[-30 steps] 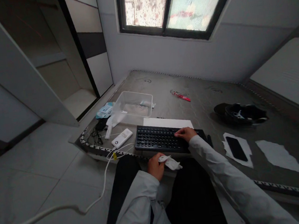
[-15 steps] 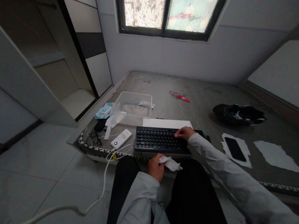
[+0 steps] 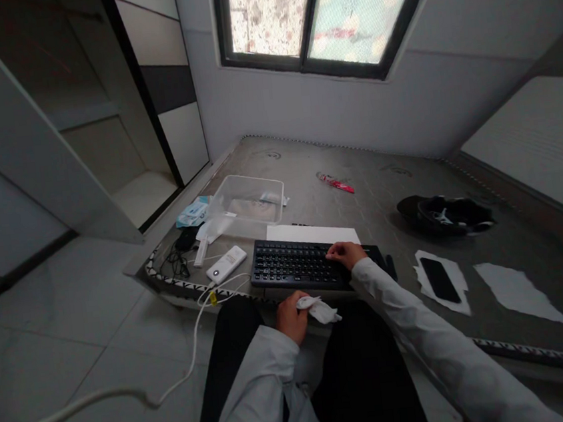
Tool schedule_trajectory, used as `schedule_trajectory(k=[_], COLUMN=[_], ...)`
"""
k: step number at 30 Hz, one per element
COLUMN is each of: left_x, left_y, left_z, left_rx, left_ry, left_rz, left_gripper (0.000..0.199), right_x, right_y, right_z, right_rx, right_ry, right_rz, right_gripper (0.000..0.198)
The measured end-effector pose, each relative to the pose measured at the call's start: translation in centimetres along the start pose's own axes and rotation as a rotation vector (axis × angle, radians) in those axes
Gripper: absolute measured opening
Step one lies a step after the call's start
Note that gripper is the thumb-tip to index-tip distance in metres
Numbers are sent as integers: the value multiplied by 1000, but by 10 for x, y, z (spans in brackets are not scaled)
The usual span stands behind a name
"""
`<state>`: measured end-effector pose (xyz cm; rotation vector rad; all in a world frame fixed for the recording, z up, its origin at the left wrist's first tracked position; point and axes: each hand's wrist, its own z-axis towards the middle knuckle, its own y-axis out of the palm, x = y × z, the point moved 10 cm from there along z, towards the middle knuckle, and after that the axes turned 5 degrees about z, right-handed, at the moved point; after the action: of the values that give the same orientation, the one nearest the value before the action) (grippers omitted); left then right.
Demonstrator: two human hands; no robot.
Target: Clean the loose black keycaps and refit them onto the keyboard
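A black keyboard (image 3: 292, 263) lies along the near edge of the grey mattress. Over its right part is my right hand (image 3: 348, 255), fingers pinched together at the keys; whatever they hold, if anything, is too small to make out. Below the keyboard's near edge, over my lap, my left hand (image 3: 291, 319) is closed on a crumpled white tissue (image 3: 321, 310), which sticks out to the right. A white sheet or flat box (image 3: 314, 232) lies behind the keyboard, partly covered by it.
Left of the keyboard lie a white power bank (image 3: 227, 265) with a cable, a clear plastic bin (image 3: 250, 224), a blue packet (image 3: 194, 212) and black cords (image 3: 180, 262). To the right are a phone (image 3: 439, 279) on paper, a torn paper sheet (image 3: 519, 291) and a black cap (image 3: 445, 215).
The view has shifted slightly. My right hand stays at the keyboard's right part with its fingers pinched, and my left hand keeps its hold on the tissue.
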<state>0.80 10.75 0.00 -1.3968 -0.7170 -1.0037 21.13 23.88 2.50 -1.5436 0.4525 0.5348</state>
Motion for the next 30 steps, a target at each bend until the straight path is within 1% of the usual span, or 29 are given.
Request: schedule_trajectory(k=[2,7,13,19,24,27,30], left_x=[1,2,-5,-5,1,5,6], left_y=[-1,-1,1,9,12,9,5], left_z=[0,0,0,1,1,-1,-3], left_rx=[4,6,2,-12,-12,-10,-3], left_ry=[-2,5,-28,-20,-10,-2,-4], left_rz=[1,-15,-12,-15,-9,8,20], left_gripper=[14,14,16,16,13,13,13], right_x=[0,0,5,6,9,10,11], right_y=[-1,2,4,10,18,20,20], right_z=[-1,-1,4,15,24,29,31], right_rx=[8,-37,-54,-157,-260,-286,-281], right_ry=[-5,-19,4,-26,-11,-13,-11], right_rz=[19,13,-38,-134,-201,-203,-198], right_gripper=[29,28,23,22,23,23,22])
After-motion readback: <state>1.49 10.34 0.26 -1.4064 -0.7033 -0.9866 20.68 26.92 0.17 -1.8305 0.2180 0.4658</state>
